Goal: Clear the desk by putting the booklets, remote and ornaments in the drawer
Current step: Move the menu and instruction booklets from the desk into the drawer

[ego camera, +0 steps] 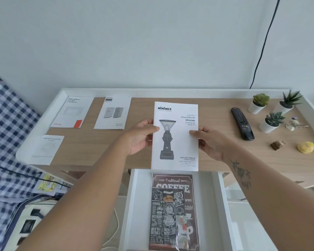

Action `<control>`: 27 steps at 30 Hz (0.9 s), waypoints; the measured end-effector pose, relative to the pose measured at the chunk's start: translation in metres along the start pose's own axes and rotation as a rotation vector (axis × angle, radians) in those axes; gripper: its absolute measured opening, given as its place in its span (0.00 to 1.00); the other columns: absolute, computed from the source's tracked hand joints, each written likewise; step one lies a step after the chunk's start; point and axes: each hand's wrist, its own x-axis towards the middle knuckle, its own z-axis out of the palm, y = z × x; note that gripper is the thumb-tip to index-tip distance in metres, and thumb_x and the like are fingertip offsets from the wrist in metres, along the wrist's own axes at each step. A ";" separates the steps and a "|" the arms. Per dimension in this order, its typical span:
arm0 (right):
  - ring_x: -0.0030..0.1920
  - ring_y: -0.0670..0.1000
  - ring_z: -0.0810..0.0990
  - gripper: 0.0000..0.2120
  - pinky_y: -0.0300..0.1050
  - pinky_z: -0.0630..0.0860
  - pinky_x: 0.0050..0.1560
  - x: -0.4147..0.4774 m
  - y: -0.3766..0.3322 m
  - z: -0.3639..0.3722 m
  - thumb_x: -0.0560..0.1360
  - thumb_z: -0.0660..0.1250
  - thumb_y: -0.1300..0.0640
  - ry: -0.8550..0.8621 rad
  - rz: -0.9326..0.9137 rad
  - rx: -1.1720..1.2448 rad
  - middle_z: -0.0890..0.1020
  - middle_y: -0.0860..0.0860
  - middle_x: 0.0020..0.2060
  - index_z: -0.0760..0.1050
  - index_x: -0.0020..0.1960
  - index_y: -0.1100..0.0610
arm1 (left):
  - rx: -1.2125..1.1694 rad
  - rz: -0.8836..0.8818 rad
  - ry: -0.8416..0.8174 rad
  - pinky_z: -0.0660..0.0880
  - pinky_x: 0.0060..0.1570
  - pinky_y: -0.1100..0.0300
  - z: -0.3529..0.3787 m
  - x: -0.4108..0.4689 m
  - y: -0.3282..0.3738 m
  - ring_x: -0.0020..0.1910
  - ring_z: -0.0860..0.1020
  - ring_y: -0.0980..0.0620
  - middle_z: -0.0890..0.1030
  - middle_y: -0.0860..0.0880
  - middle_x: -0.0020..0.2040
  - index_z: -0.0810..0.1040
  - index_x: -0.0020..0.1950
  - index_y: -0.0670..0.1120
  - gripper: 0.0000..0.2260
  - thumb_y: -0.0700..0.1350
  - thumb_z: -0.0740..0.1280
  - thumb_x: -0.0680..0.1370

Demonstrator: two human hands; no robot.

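While both hands (141,136) (209,144) pinch its edges, the Minimex booklet (175,136) hangs above the open drawer (134,205).

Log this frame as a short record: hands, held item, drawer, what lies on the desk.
Held: manual, over the desk's front edge
Left hand: grips its left edge
Right hand: grips its right edge
Drawer: open, coffee signs inside
Desk: three booklets, remote, three potted plants, small ornaments

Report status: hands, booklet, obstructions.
Left hand, right hand: both grip coffee grinder booklet. Held at desk edge, by open drawer. Coffee cards already inside; path looks clear.
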 end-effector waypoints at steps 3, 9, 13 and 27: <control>0.40 0.49 0.82 0.05 0.42 0.78 0.43 -0.015 0.019 -0.003 0.74 0.68 0.65 0.013 0.034 -0.013 0.85 0.52 0.43 0.75 0.46 0.56 | -0.008 -0.054 -0.004 0.78 0.35 0.59 0.002 -0.011 -0.023 0.40 0.80 0.49 0.83 0.45 0.47 0.76 0.52 0.48 0.07 0.36 0.65 0.79; 0.32 0.45 0.80 0.07 0.38 0.75 0.34 -0.041 0.072 -0.006 0.74 0.68 0.66 0.080 0.119 -0.065 0.83 0.54 0.42 0.73 0.44 0.56 | -0.018 -0.169 0.006 0.80 0.39 0.58 0.004 -0.029 -0.079 0.38 0.82 0.51 0.84 0.46 0.44 0.76 0.52 0.48 0.08 0.36 0.65 0.78; 0.29 0.44 0.79 0.06 0.35 0.74 0.29 -0.055 0.106 -0.010 0.74 0.67 0.67 0.110 0.190 -0.048 0.82 0.55 0.42 0.74 0.49 0.59 | -0.020 -0.254 0.026 0.80 0.39 0.58 0.005 -0.041 -0.114 0.39 0.81 0.50 0.83 0.46 0.44 0.75 0.52 0.48 0.08 0.36 0.66 0.78; 0.44 0.55 0.78 0.09 0.57 0.78 0.55 -0.068 0.211 -0.031 0.68 0.75 0.57 0.132 0.431 -0.247 0.81 0.64 0.49 0.75 0.43 0.55 | -0.024 -0.503 0.097 0.79 0.40 0.57 -0.001 -0.066 -0.216 0.45 0.81 0.45 0.84 0.40 0.52 0.74 0.55 0.45 0.08 0.37 0.68 0.78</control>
